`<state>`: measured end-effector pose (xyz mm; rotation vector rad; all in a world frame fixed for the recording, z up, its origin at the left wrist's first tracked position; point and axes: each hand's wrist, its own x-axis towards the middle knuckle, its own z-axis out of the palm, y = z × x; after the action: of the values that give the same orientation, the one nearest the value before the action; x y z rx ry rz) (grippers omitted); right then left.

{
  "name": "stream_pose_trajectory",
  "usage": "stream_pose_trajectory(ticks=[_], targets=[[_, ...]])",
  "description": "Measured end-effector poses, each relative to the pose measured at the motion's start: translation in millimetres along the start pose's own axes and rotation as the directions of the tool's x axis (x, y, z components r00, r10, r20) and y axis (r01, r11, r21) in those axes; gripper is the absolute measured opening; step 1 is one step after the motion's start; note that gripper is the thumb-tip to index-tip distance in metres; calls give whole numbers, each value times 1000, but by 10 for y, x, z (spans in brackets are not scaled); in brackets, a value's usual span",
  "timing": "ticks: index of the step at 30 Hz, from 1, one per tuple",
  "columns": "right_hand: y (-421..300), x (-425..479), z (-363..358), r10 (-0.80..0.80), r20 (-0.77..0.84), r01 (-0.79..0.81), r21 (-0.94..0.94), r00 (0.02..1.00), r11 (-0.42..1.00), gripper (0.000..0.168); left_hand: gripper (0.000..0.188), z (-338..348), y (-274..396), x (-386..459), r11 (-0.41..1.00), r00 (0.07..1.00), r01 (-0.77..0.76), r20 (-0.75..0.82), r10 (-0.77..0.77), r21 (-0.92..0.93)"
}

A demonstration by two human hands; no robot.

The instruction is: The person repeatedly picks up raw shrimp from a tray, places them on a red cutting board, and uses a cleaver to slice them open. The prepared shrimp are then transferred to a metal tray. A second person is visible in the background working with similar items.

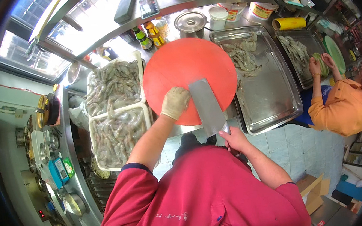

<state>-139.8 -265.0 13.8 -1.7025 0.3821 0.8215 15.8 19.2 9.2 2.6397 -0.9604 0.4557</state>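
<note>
My left hand (176,103), in a pale glove, rests with curled fingers on the lower left of a round red cutting board (189,63). Whether anything is under those fingers is hidden. My right hand (237,142) grips the handle of a cleaver (208,107). Its wide blade lies over the board's lower edge, close to the gloved fingertips. Left of the board stand two white plastic baskets, an upper one (140,71) and a lower one (147,117), both full of raw shrimp (113,83). On the right, a steel tray (268,95) carries more shrimp (242,57) at its far end.
Bottles (144,38) and a lidded steel pot (190,23) stand behind the board, below a steel shelf (178,6). At right, a co-worker in an orange top (342,107) works over a second shrimp tray (315,41). A side counter (76,173) runs along the left.
</note>
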Motion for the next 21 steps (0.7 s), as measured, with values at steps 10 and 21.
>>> stream_pose_trajectory(ticks=[10, 21], targets=[[-207, 239, 235, -30, -46, 28, -37, 998, 999, 38, 9, -42, 90, -4, 979, 986, 168, 26, -166, -118], [-294, 273, 88, -21, 44, 25, -102, 999, 994, 38, 6, 52, -72, -61, 974, 987, 150, -37, -158, -171]])
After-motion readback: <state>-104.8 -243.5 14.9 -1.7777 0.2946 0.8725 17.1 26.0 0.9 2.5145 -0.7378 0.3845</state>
